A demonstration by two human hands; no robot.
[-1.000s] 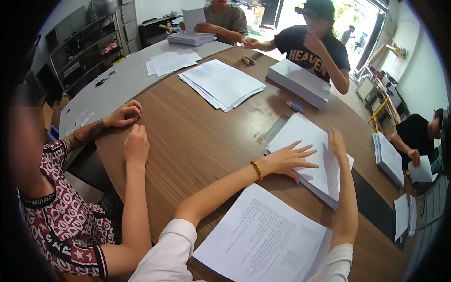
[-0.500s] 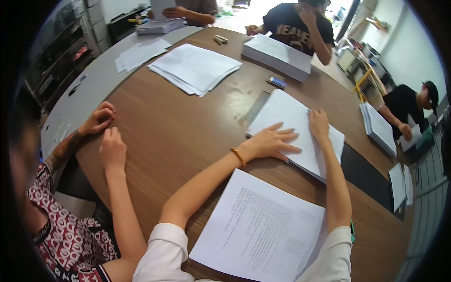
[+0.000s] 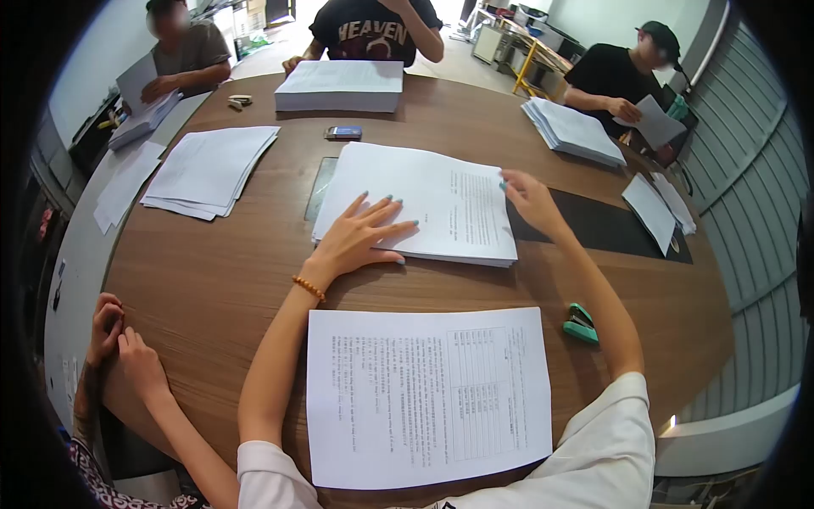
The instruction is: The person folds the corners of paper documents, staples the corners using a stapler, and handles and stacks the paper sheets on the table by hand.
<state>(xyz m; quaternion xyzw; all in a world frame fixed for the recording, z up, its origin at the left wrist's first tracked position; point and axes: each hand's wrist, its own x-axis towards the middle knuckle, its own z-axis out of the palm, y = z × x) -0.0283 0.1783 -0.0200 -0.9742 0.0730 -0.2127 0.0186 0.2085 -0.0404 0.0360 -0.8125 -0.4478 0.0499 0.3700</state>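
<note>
My left hand lies with spread fingers on the left part of a paper stack, a beaded bracelet on its wrist. At the stack's upper right corner, my right hand has its fingertips at the paper edge; its fingers are bent together, and whether a sheet is between them is too small to tell. Nearer to me lies a printed sheet with a table on it. A green stapler sits beside my right forearm.
A thick paper block, a blue box and loose sheets lie farther back. More papers are at the right. A co-worker's hands rest at the left edge; three other people sit across the table.
The view has swung to the right. My right hand has moved from over the stack to its upper right corner, uncovering print on the top sheet. The stapler now shows fully.
</note>
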